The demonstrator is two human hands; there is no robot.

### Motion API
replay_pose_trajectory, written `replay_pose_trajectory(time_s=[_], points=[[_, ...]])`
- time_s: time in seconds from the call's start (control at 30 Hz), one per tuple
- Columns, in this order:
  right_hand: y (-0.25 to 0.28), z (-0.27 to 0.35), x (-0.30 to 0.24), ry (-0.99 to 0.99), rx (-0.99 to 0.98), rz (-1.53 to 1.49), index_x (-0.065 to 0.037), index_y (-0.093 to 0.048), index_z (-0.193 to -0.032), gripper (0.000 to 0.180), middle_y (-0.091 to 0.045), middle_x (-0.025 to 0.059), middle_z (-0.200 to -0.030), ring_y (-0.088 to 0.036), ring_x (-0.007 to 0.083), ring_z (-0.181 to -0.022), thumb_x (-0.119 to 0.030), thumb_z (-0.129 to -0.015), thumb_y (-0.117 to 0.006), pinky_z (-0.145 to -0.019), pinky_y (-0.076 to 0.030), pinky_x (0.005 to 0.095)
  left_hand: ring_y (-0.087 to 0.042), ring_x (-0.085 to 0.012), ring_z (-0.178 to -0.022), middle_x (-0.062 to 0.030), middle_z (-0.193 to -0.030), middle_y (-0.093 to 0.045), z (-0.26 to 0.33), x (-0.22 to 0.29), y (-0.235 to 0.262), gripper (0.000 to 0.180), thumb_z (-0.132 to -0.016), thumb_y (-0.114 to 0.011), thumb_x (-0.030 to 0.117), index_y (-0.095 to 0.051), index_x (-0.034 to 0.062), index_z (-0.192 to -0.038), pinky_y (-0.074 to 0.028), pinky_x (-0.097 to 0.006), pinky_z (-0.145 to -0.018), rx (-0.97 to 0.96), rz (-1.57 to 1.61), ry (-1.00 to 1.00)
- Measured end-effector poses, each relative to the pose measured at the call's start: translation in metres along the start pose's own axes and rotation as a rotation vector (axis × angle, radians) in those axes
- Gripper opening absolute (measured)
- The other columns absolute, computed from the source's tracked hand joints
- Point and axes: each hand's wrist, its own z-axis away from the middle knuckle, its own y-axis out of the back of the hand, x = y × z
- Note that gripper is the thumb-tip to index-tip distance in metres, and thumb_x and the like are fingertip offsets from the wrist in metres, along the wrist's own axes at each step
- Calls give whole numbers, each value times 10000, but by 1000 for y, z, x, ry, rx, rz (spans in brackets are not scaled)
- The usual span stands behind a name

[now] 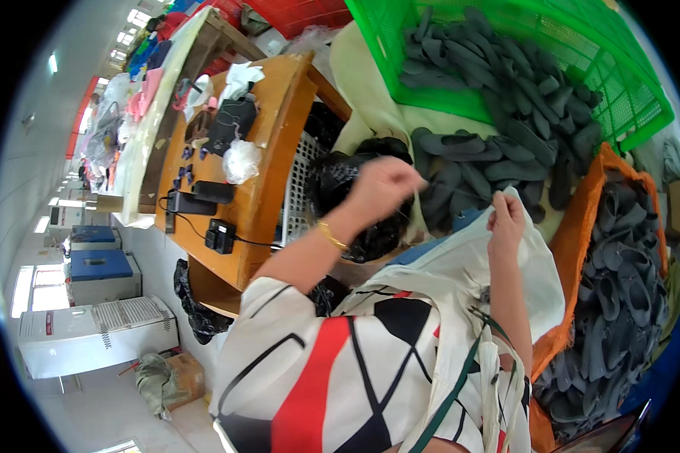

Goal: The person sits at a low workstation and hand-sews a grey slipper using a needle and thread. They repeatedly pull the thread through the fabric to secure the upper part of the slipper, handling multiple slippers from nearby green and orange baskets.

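Observation:
My left hand (385, 186), with a gold bracelet (332, 235) on the wrist, is raised over a black plastic bag (332, 180). Its fingers are curled together and slightly blurred; anything inside them is hidden. My right hand (505, 220) is closed in a pinch at the upper edge of a white cloth (540, 260) spread over my lap. What lies between its fingertips is too small to make out. Beyond both hands, dark grey shoes (517, 151) spill in a heap from a tipped green plastic crate (635, 128).
An orange sack (582, 226) full of grey slip-on shoes (604, 302) stands at my right. On the left is a wooden table (272, 143) with a black charger (220, 236), a clear plastic bundle (242, 161) and a cable. White cartons (98, 336) stand farther left.

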Motion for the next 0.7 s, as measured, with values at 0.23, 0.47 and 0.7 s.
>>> replay_pose_trajectory(time_s=[0.23,0.47,0.7], points=[[-28,9,2,72,49,22,-80,-590,-900,163,-471,-66,-673,-409,18,-558,-211,-955,-669,-495,-334,197,-545,-44,-722,32,-779,-655,-16,-67,133,96,-850,-761,96,-709,15,-844,-470,-216,-687,417,96,210],[-33,42,-102,882,9,245,-20,-593,-928,53,-580,46,-885,-499,103,-735,-21,-931,-646,-665,-404,216,-546,-56,-715,29,-765,-640,-22,-95,116,125,-843,-768,114,-705,6,-838,-439,-217,-664,390,197,290],[5,82,-182,1427,87,388,22,-586,-922,86,-627,154,-864,-555,194,-657,-46,-964,-553,-601,-449,261,-533,-55,-717,42,-746,-613,-49,-97,2,145,-869,-735,166,-699,30,-833,-442,-227,-688,-101,77,264]])
